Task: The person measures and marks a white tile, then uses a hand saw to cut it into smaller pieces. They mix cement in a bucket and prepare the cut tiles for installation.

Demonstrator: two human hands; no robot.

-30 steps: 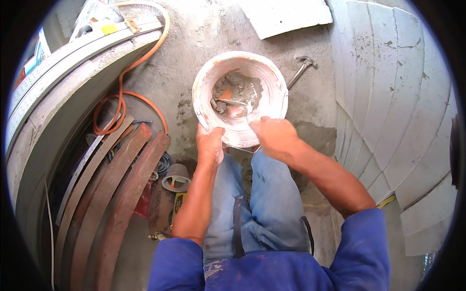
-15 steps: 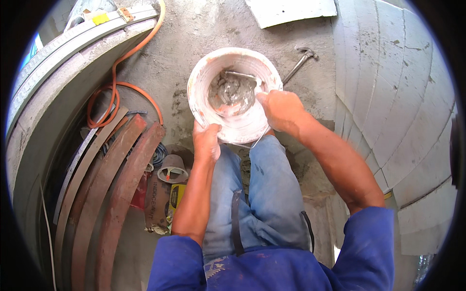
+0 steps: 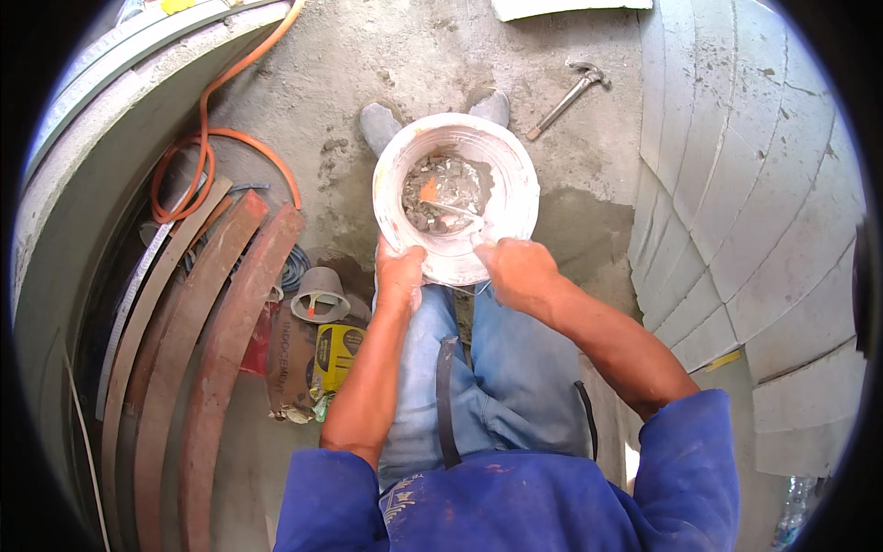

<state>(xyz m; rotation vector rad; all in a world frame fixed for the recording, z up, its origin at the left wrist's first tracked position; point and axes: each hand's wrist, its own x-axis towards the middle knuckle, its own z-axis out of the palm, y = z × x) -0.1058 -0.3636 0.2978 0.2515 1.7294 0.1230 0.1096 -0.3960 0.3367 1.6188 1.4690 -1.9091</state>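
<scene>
One bucket [image 3: 515, 189] is gripped by the left hand [image 3: 400, 275], one trowel [image 3: 452, 210] by the right hand [image 3: 519, 270].

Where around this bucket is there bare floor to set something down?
There's bare floor between the orange hose and bucket; more right of the bucket, below the hammer, beside the grey slabs. Crowded lower left: curved boards, cup, yellow packet.

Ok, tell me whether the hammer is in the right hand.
No, the hammer lies on the floor, apart from the right hand, which grips a tool that reaches into the bucket.
</scene>
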